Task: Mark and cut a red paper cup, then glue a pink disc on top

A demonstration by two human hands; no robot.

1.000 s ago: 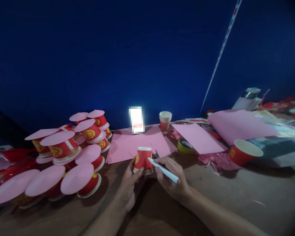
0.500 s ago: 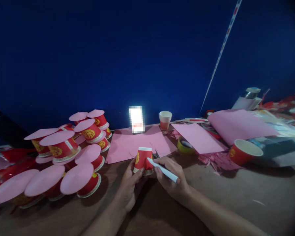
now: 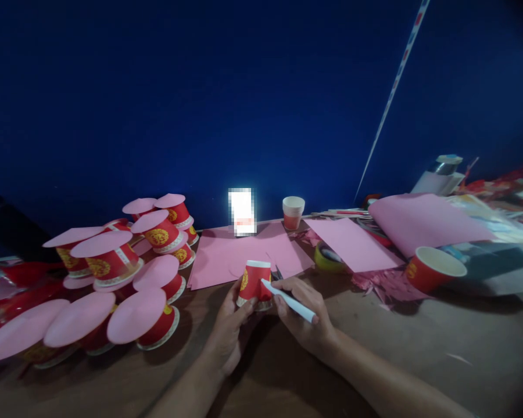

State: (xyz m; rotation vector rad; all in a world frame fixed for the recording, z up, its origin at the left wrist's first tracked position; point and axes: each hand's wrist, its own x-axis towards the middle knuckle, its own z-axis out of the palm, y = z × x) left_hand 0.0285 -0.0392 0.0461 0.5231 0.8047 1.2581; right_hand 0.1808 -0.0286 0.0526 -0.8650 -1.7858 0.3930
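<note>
Upside down in my left hand [image 3: 235, 322] is a red paper cup [image 3: 253, 284] with a gold print and a pale patterned rim at the bottom. My left fingers wrap its lower side. My right hand [image 3: 307, 310] grips a white marker pen [image 3: 294, 303], its tip against or very near the cup's red wall. Part of the right fingers is hidden behind the pen. Just behind the cup and right hand, dark scissors [image 3: 279, 274] show in part on pink paper sheets [image 3: 218, 255].
Several red cups topped with pink paper discs [image 3: 137, 316] crowd the left side. A stack of cups [image 3: 293, 213] stands at the back. To the right are more pink sheets [image 3: 353, 244], a roll of tape [image 3: 329, 258], pink scraps [image 3: 381, 285] and a tilted red cup [image 3: 431, 273].
The cup in my left hand has shifted very slightly to the right. My right hand and the pen have stayed almost where they were.
</note>
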